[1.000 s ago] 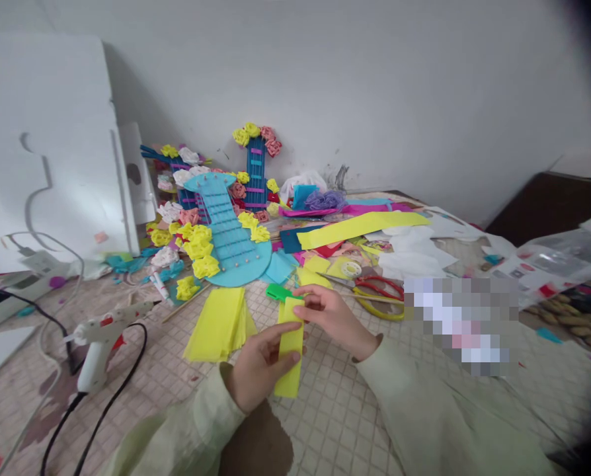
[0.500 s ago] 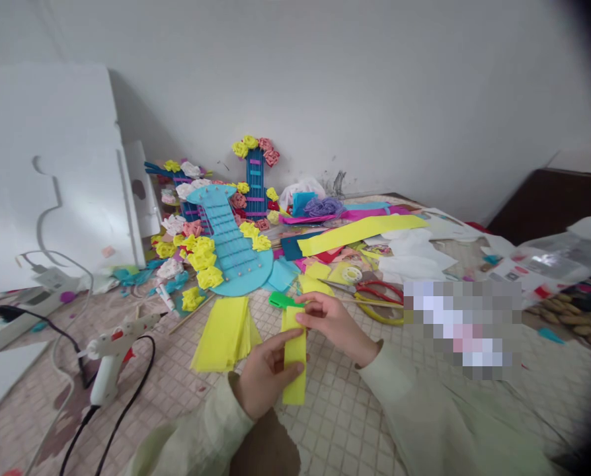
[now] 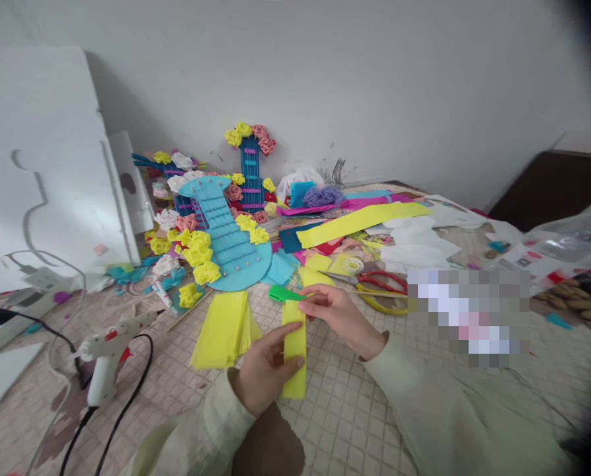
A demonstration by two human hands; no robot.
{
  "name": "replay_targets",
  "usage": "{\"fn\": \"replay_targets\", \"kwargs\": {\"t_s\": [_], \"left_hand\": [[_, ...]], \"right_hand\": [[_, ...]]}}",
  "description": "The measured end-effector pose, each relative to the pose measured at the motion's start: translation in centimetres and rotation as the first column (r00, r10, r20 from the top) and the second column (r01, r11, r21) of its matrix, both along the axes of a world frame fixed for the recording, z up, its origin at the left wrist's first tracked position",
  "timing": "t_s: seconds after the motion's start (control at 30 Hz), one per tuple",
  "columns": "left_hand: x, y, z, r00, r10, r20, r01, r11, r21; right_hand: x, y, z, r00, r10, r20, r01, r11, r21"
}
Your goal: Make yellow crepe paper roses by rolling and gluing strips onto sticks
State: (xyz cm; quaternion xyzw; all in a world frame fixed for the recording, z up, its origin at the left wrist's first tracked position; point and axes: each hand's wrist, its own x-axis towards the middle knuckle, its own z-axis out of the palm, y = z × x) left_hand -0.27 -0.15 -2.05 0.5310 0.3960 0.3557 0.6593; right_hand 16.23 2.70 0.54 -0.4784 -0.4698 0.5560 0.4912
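Observation:
A narrow yellow strip of crepe-like paper [image 3: 294, 380] hangs upright between my two hands. My left hand [image 3: 266, 371] is closed on its left side, the thumb in front and the index finger reaching across the middle. At the top end, my right hand [image 3: 339, 316] pinches the strip between thumb and fingers. Just above that end is a small bright green object [image 3: 281, 294]; its right tip meets my right fingers, and I cannot tell its kind. A stack of wider yellow paper pieces [image 3: 219, 330] lies left of my hands.
A white glue gun [image 3: 103, 363] with a black cord lies at left. Behind stand a light-blue guitar-shaped craft [image 3: 231, 244] and paper flowers [image 3: 196, 248]. Scissors [image 3: 382, 304] with red and yellow handles, a long yellow strip [image 3: 365, 223] and a clear plastic bag [image 3: 563, 248] are right.
The view has shifted slightly. My right fingers have moved a little against the top of the strip, and more of the green object shows. My left hand keeps its hold.

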Motion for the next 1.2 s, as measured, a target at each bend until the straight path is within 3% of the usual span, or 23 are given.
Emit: {"fn": "replay_targets", "kwargs": {"t_s": [0.2,0.33,0.57,0.63,1.2], "left_hand": [[0.0,-0.1,0.1,1.000,0.000,0.004,0.000,1.000,-0.015],[-0.2,0.0,0.1,0.998,0.061,0.003,-0.061,0.998,0.009],[-0.4,0.3,0.1,0.990,0.139,0.003,-0.139,0.984,0.114],[-0.4,0.4,0.0,0.991,0.132,0.007,-0.132,0.984,0.123],[-0.2,0.1,0.2,0.995,0.101,0.012,-0.101,0.986,0.131]], "right_hand": [[0.1,0.2,-0.2,1.000,-0.020,-0.009,0.020,1.000,0.008],[0.0,0.0,0.2,0.998,-0.062,0.008,0.062,0.998,-0.004],[-0.4,-0.9,0.2,0.971,0.198,0.130,-0.196,0.980,-0.031],[-0.6,-1.0,0.0,0.964,0.220,0.151,-0.221,0.975,-0.008],[-1.0,-0.9,0.2,1.000,0.003,0.020,-0.003,0.999,-0.037]]}}
